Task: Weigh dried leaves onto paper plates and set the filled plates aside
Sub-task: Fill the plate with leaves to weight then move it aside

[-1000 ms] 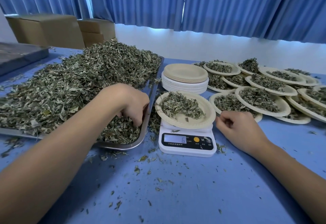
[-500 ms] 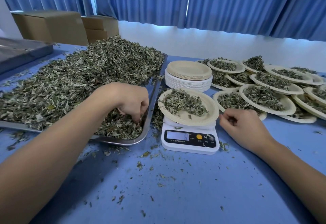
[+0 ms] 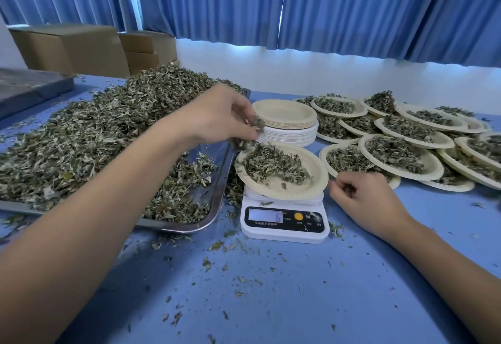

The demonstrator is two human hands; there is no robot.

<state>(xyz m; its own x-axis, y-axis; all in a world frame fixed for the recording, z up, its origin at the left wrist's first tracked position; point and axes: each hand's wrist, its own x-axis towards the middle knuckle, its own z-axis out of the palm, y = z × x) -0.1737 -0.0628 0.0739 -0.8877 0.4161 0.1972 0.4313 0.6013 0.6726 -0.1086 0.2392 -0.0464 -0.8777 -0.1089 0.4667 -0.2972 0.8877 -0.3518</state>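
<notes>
Two hands of yours were in view over the blue table (image 3: pixel 271 303). Your left hand (image 3: pixel 217 118) hung above the near-left rim of the paper plate (image 3: pixel 311 181), its fingertips closed around a pinch of leaves (image 3: pixel 256 124), with a few bits hanging just under the fingers and close to the pile of leaves on the plate (image 3: pixel 273 162). That plate sat on the white scale (image 3: pixel 282 224), tilted a little toward you, and the display (image 3: pixel 265 215) showed what looked like a 6. Your right hand (image 3: pixel 368 202) rested on the table just beside the plate's right edge, fingers loosely curled, with nothing visible in them. To your left, the metal tray (image 3: pixel 214 208) held the big heap of dried leaves (image 3: pixel 95 137), thinner at the near corner where bare metal showed. Behind the scale stood the stack of empty plates (image 3: pixel 287 124), and to the right of it the filled plates (image 3: pixel 398 154) lay overlapping one another, several deep. Loose leaf crumbs were scattered across the table in front of the scale and the tray. Cardboard boxes (image 3: pixel 73 48) stood at the far left, and blue curtains (image 3: pixel 325 5) hung along the back wall.
</notes>
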